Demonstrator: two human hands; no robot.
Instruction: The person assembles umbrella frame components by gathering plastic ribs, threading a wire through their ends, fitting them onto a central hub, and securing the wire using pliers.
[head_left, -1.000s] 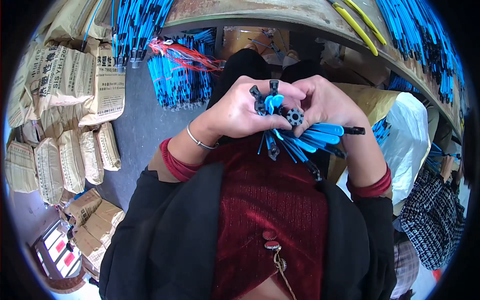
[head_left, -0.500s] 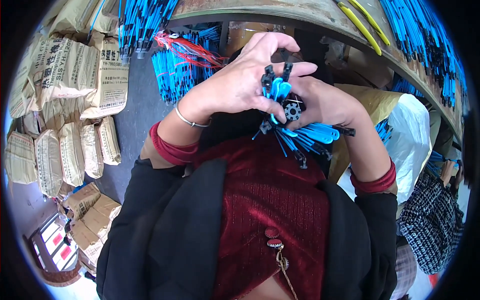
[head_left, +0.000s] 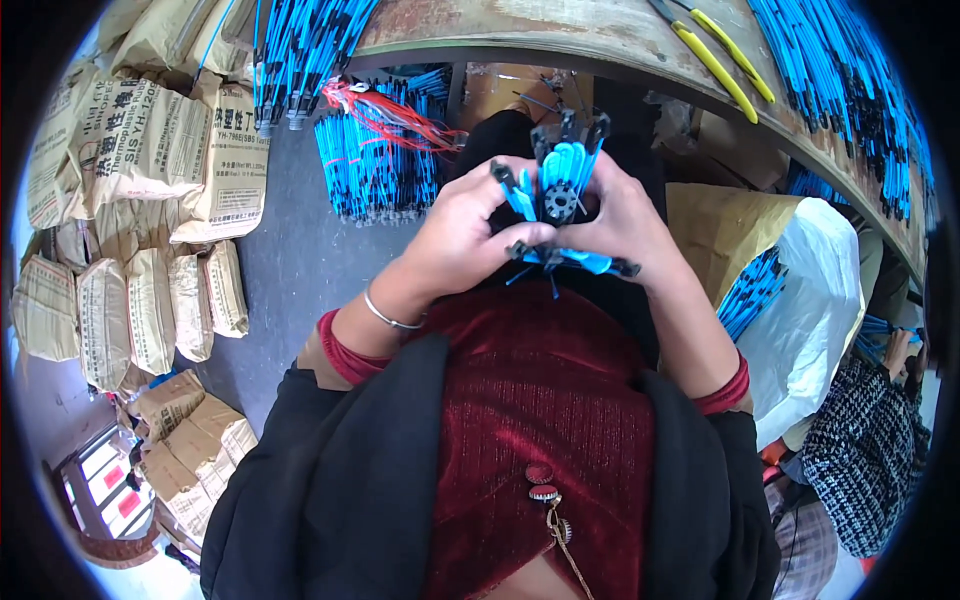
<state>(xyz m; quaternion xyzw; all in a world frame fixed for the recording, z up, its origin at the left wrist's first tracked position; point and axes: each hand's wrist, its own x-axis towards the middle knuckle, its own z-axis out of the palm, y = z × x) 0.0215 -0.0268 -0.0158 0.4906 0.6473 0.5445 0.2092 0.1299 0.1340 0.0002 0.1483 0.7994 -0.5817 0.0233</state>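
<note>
Above my lap, both hands wrap around an umbrella frame (head_left: 558,203), a cluster of blue ribs with black end joints set around a dark notched round hub. My left hand (head_left: 458,235) grips it from the left, its thumb pressed along the near side below the hub. On the right side, my right hand (head_left: 632,222) is closed around it, with its fingers partly behind the ribs. Several ribs stand up past the hub, while others splay out toward my body and to the right. The lower part of the frame is hidden by my hands.
A wooden bench (head_left: 590,30) curves across the far side, bearing yellow-handled pliers (head_left: 722,70) and blue rib bundles (head_left: 850,110). More tied bundles (head_left: 375,165) stand beyond my left hand, with red strings (head_left: 400,115). Paper sacks (head_left: 150,150) are stacked left; a white-lined sack (head_left: 810,290) stands right.
My left hand has come down from above the ribs to the frame's left side. The frame has been turned and its ribs gathered more upright, with the hub shifted slightly left.
</note>
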